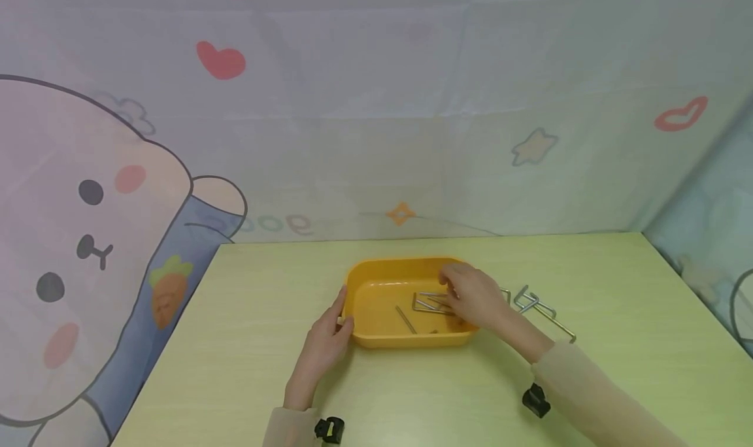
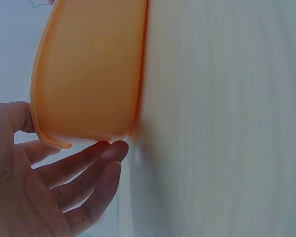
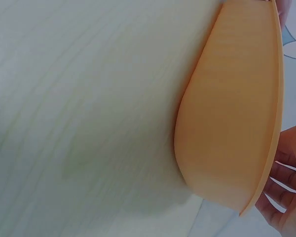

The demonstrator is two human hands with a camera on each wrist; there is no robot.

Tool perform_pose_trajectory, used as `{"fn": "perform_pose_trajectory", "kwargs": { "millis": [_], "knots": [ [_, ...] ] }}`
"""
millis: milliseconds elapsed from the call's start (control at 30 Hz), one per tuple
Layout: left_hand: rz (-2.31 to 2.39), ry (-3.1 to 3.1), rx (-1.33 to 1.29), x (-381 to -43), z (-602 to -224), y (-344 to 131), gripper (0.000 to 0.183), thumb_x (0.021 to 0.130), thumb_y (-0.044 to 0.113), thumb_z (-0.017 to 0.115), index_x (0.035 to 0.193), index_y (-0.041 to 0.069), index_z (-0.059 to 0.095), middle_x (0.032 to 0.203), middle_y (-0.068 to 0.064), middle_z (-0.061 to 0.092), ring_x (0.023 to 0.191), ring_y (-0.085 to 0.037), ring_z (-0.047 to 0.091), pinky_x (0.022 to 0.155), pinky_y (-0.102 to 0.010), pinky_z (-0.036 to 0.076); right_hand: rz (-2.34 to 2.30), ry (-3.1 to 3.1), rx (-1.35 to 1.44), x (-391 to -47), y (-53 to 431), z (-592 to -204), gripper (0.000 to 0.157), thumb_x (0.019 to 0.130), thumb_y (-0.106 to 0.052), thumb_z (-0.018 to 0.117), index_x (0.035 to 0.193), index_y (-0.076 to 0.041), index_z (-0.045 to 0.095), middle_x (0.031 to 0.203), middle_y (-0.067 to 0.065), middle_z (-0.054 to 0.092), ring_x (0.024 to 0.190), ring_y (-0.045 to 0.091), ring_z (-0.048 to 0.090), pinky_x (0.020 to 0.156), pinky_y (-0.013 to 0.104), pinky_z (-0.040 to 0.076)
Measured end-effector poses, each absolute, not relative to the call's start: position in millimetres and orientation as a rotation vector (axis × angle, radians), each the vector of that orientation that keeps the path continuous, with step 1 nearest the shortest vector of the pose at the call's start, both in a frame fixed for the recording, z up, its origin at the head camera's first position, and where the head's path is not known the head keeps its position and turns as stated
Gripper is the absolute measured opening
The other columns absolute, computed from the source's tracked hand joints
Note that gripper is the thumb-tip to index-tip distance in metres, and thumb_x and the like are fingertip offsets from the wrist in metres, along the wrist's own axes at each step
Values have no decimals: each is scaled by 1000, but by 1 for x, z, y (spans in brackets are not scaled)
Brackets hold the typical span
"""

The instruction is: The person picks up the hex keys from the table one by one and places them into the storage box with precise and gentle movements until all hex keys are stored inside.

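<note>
A yellow plastic tray (image 1: 376,341) stands on the table. My left hand (image 1: 322,342) grips its left end, the thumb at the rim and the fingers (image 2: 84,187) against the outer end wall. Over the tray's right end, my right hand (image 1: 475,297) reaches down inside with bent fingers. Bent metal wire pieces (image 1: 416,303) lie in the tray, partly under the right hand. A thin metal rod (image 1: 406,319) lies left of them on the tray floor. The right fingertips are hidden, so I cannot tell whether they pinch a wire piece.
More bent metal wire pieces (image 1: 544,308) lie on the pale wooden table (image 1: 265,290), just right of the tray and behind the right forearm. A printed cloth (image 1: 353,107) hangs behind the table's far edge. A black cable (image 1: 735,303) shows at the far right.
</note>
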State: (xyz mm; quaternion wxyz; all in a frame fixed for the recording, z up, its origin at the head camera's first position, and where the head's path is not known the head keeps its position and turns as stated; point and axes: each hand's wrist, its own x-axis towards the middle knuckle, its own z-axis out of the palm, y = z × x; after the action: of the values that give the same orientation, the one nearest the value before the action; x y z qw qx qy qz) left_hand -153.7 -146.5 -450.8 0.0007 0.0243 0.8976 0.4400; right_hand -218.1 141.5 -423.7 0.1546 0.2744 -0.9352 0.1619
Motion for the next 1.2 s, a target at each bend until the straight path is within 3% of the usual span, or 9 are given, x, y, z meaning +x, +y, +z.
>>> {"fn": "perform_pose_trajectory", "kwargs": {
  "millis": [733,1200],
  "knots": [
    [1393,2811,69,-154,-452,-147,60,99,21,48,154,21,25,134,-13,56,77,-13,54,70,-28,45,536,-2460,726,-191,172,-436,11,77,-1,64,84,-9,61,72,-5,52,66,8,41,57,21,35],
    [1397,2812,84,-154,-451,-146,60,98,21,49,153,20,25,134,-13,56,75,-13,53,69,-28,45,531,-2451,692,-180,193,-447,11,77,-4,65,86,-10,62,78,-5,57,71,8,46,60,23,41]
  ]
}}
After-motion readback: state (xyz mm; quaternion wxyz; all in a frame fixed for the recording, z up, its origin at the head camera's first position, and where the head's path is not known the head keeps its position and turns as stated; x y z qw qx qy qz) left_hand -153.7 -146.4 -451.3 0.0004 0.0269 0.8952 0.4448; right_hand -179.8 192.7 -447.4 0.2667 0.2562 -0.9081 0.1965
